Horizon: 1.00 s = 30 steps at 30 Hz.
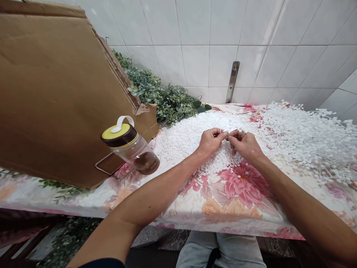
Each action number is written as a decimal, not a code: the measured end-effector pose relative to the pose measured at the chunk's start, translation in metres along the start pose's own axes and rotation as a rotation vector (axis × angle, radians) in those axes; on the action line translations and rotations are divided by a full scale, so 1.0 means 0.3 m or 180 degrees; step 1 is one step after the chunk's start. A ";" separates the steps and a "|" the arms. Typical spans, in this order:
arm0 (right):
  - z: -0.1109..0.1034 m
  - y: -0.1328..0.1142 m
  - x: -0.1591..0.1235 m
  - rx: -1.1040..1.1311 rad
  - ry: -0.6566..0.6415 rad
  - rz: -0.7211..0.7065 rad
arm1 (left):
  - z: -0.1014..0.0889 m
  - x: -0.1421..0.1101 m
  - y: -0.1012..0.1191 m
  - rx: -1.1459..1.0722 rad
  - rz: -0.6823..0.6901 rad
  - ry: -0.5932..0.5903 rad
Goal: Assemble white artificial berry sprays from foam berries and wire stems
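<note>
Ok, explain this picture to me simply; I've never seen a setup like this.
There is no machine here: a person works with two bare hands. The one picture comes from a camera worn on the head, looking forward and down.

On the flowered tablecloth lie many small white beads, with white sprigs to the right. To the left are a cardboard box, green foliage and a bottle with a yellow-topped lid.

The left hand and right hand meet at the fingertips above the beads, seemingly pinching something small and white, too tiny to make out.
</note>
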State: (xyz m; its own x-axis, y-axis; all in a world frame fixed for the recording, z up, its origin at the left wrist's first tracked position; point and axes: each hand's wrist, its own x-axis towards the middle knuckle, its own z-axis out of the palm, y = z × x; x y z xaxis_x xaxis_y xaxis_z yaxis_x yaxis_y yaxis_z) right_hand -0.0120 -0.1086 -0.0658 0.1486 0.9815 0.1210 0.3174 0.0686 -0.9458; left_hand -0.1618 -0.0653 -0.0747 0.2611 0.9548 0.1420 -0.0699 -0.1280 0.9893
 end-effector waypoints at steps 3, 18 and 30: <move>0.000 0.005 0.002 -0.0009 0.0004 -0.0023 | 0.000 0.000 0.001 0.0005 -0.0018 -0.0008; 0.002 0.009 0.004 -0.0005 0.0021 -0.0069 | 0.001 -0.002 0.004 0.0002 -0.0001 -0.0028; 0.003 -0.016 -0.007 0.0005 0.0017 0.0008 | -0.001 -0.007 0.011 -0.0025 -0.0034 -0.0022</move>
State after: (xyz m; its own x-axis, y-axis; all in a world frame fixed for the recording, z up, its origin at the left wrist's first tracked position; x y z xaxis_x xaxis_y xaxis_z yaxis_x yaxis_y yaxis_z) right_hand -0.0147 -0.1107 -0.0617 0.1544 0.9807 0.1203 0.3154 0.0665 -0.9466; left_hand -0.1628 -0.0676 -0.0719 0.2685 0.9542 0.1318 -0.0746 -0.1158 0.9905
